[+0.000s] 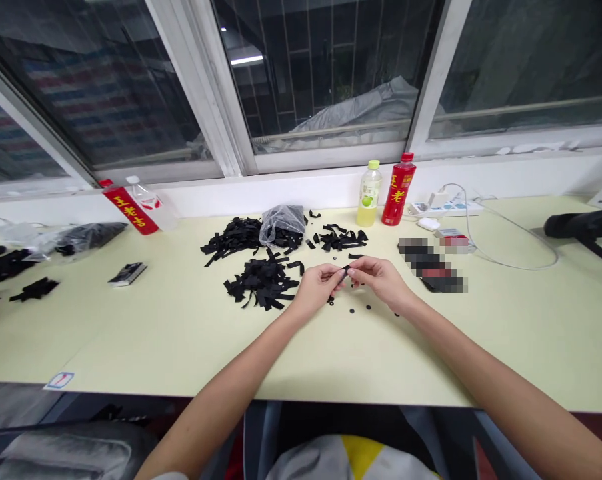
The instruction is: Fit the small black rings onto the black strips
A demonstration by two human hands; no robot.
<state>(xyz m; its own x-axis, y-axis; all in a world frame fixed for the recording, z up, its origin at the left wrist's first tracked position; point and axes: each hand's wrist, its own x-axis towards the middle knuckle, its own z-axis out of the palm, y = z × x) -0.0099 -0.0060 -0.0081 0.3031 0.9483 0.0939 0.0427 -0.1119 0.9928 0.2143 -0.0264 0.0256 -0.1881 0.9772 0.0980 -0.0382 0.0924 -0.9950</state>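
1. Strip of black material (347, 270) pinched above the tabletop between left hand (317, 288) and right hand (379, 280), both narrow, close together for grip
2. Small black discs (352, 311) scattered just below; pile of black strips (261, 283) within reach of left hand

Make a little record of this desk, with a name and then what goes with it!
Left hand: pinching a black strip
Right hand: pinching the same strip
Near the hands: black dots, pile of black scraps
Behind: clear bag, green-capped bottle, red bottle
Desk: pale yellow
Also there: power strip
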